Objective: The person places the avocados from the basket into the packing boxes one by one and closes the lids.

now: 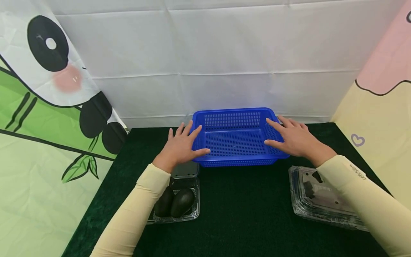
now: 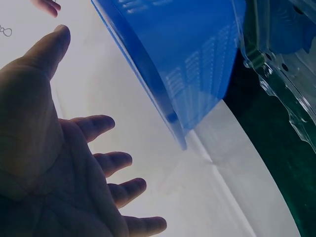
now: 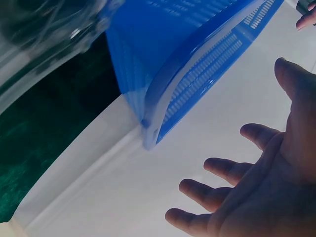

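Observation:
A blue plastic basket [image 1: 236, 157] with slotted walls stands at the back of the dark green table, with nothing inside it. My left hand [image 1: 180, 147] is spread out over its left end, fingers apart and holding nothing. Over the right end my right hand [image 1: 293, 138] is spread the same way, its thumb and index finger overlapping the rim in the head view. Both wrist views show the palms bare, with the basket's side [image 2: 197, 64] beyond the left fingers and its rim [image 3: 165, 84] beyond the right fingers.
Below my left forearm lies an open clear plastic clamshell box [image 1: 196, 210] with dark avocados [image 1: 183, 202] in it. Several clear clamshell boxes [image 1: 302, 200] are stacked under my right forearm. A white cloth [image 1: 224, 53] hangs behind the table, printed cloths at both sides.

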`<control>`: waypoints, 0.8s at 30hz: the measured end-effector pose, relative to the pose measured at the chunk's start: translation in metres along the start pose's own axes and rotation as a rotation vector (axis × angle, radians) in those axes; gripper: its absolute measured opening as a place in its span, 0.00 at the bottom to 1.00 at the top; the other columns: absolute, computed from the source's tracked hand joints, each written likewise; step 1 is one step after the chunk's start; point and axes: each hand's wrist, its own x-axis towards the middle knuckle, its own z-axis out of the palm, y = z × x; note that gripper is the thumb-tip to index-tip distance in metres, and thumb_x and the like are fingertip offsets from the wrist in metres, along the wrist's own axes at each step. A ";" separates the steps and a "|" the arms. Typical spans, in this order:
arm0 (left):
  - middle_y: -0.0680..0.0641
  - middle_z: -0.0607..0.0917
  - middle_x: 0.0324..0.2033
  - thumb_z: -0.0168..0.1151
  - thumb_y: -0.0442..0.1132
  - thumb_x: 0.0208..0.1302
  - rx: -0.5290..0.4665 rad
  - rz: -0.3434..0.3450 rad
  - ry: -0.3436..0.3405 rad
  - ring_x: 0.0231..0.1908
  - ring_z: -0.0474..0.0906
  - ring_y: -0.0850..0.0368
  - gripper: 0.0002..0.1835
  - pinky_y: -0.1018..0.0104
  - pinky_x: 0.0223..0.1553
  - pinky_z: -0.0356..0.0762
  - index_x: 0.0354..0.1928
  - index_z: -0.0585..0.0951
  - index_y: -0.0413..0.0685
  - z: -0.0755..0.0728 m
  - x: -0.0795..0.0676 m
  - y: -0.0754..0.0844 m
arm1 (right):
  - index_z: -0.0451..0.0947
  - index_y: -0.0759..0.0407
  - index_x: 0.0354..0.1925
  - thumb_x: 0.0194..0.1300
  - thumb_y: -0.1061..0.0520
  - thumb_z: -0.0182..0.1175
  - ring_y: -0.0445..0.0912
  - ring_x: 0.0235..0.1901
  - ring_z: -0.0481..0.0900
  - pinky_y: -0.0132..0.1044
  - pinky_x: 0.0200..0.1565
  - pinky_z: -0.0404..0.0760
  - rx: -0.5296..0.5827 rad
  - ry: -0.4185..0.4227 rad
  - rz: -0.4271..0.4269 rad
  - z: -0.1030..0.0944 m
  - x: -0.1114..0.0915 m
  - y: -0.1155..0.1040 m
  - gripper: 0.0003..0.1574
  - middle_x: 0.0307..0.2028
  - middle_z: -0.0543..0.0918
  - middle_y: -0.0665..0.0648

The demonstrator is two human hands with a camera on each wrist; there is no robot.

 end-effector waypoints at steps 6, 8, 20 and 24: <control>0.40 0.44 0.82 0.53 0.77 0.65 -0.001 -0.035 0.007 0.79 0.38 0.33 0.53 0.27 0.72 0.33 0.83 0.51 0.59 -0.001 -0.001 -0.011 | 0.50 0.49 0.83 0.74 0.26 0.51 0.76 0.73 0.52 0.78 0.67 0.48 -0.003 0.010 -0.033 0.004 0.007 -0.013 0.53 0.79 0.49 0.72; 0.40 0.43 0.82 0.53 0.77 0.65 -0.004 -0.044 0.011 0.79 0.38 0.33 0.53 0.27 0.72 0.33 0.83 0.51 0.58 -0.002 -0.003 -0.016 | 0.50 0.49 0.83 0.73 0.26 0.51 0.76 0.73 0.52 0.78 0.67 0.48 -0.006 0.009 -0.040 0.005 0.010 -0.019 0.53 0.79 0.49 0.71; 0.37 0.45 0.81 0.54 0.76 0.65 0.005 -0.122 0.013 0.78 0.38 0.31 0.54 0.25 0.71 0.33 0.83 0.52 0.54 0.001 -0.015 -0.049 | 0.49 0.44 0.83 0.71 0.23 0.51 0.73 0.75 0.49 0.77 0.68 0.45 -0.009 -0.030 -0.105 0.011 0.020 -0.055 0.54 0.80 0.50 0.68; 0.35 0.46 0.81 0.54 0.76 0.65 0.001 -0.149 0.006 0.78 0.39 0.29 0.55 0.24 0.70 0.33 0.83 0.53 0.52 0.004 -0.020 -0.060 | 0.50 0.42 0.83 0.71 0.23 0.51 0.72 0.76 0.50 0.77 0.69 0.45 -0.003 -0.029 -0.140 0.015 0.020 -0.067 0.54 0.80 0.51 0.66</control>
